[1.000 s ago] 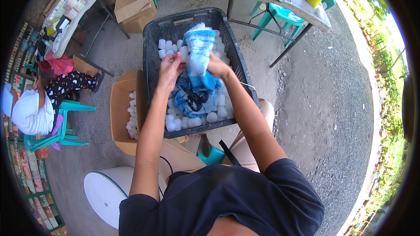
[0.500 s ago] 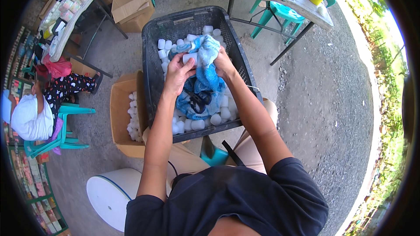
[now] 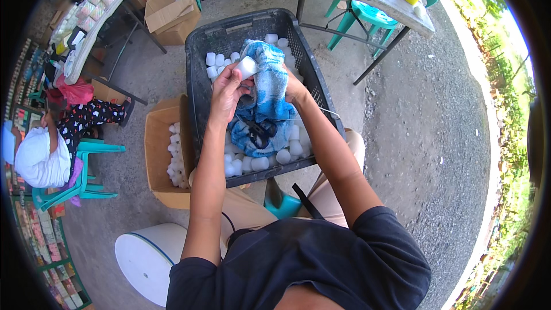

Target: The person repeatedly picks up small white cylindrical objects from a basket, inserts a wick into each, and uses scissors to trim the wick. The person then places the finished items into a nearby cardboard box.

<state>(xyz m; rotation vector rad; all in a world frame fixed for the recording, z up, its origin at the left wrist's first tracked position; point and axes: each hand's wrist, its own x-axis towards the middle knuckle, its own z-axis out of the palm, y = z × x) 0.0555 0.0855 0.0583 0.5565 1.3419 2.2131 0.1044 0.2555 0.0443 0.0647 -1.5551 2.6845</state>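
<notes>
A short white cylinder (image 3: 247,68) is held in my left hand (image 3: 225,96), gripped between thumb and fingers. One end of it touches a blue and white towel (image 3: 268,103), which is bunched around and hangs from my right hand (image 3: 294,87). The towel hides most of the right hand's fingers. Both hands are above a black plastic crate (image 3: 194,69) with many similar white cylinders (image 3: 260,163) inside. A dark object (image 3: 259,133), its kind unclear, rests on the towel's lower part in the crate.
Left of the crate stands a cardboard box (image 3: 162,106) of white cylinders. A white round container (image 3: 143,270) is at lower left. A seated person (image 3: 40,158) is farther left. Tables (image 3: 396,6) stand at back right and back left, with green stools (image 3: 373,14).
The cylinder has been raised and tilted, with more of it showing beside the towel. The towel has turned and now covers more of my right hand.
</notes>
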